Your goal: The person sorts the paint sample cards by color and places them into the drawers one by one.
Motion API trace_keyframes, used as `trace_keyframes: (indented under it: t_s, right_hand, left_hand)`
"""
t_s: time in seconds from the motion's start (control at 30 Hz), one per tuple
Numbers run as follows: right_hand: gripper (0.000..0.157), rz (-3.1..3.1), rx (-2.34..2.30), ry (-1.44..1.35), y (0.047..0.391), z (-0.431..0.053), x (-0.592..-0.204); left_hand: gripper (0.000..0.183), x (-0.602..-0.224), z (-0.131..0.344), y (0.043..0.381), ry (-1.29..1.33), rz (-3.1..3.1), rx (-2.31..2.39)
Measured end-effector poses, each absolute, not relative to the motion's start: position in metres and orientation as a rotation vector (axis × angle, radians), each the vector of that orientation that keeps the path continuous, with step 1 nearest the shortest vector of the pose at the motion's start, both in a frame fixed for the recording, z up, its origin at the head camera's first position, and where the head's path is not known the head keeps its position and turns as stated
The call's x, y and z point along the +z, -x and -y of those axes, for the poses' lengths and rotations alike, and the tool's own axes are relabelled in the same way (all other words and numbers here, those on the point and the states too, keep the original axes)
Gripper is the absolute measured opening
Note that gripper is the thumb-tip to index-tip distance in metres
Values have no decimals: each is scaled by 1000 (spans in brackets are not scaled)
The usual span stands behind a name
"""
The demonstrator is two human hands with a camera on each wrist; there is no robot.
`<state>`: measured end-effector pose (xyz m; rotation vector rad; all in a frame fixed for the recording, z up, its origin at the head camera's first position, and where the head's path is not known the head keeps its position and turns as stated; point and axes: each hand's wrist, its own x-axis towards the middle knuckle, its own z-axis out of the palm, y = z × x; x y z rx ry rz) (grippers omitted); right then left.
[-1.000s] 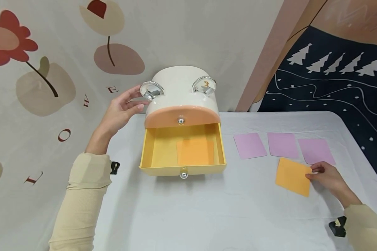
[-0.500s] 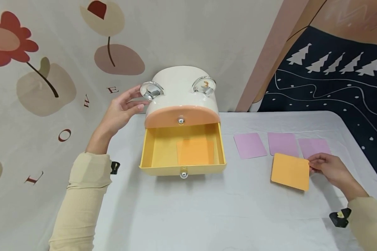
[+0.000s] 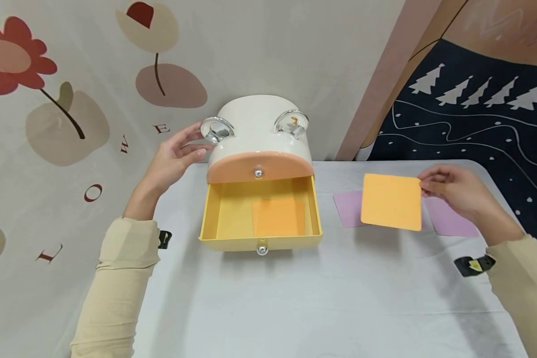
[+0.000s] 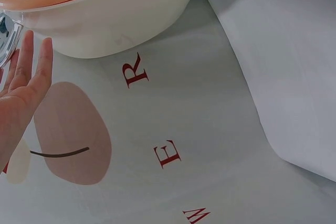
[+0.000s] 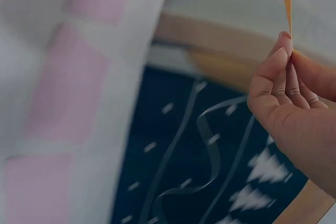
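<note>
**Right hand (image 3: 463, 194) pinching an orange card (image 3: 391, 201) over the purple row**

With twelve o'clock pointing to the top of the head view, the orange card is hanging at three o'clock from a pulled-out yellow drawer (image 3: 229, 219), above the white tablecloth (image 3: 340, 298). The right hand is grasping it between thumb and fingers near its two-o'clock corner.

Behind it, one purple card (image 3: 346, 209) is showing at nine o'clock and another purple card (image 3: 452, 217) at about four; the card is covering most of a third between them.

The left hand (image 3: 172, 156) is holding nothing: its fingers are extending, released, toward a silver disc (image 3: 217, 130) from eight o'clock. Whether they are touching it, I cannot tell. That disc is standing on the white cabinet (image 3: 259, 112), whose yellow drawer is jutting toward six o'clock. A second orange card (image 3: 278, 218) is lying inside, toward four o'clock.
</note>
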<state>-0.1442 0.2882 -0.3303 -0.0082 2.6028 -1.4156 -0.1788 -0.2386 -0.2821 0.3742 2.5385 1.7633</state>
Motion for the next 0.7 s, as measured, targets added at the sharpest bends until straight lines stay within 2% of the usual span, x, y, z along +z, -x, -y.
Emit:
trace_keyframes:
  t_s: [0.37, 0.7]
  right_hand:
    - [16, -2580, -1441, 232, 166, -197, -283]
    - [15, -2337, -1554, 397, 173, -136, -290]
  left_hand:
    - [55, -282, 238, 180, -404, -2526, 1786]
    - [56, -281, 239, 179, -380, -2529, 1773]
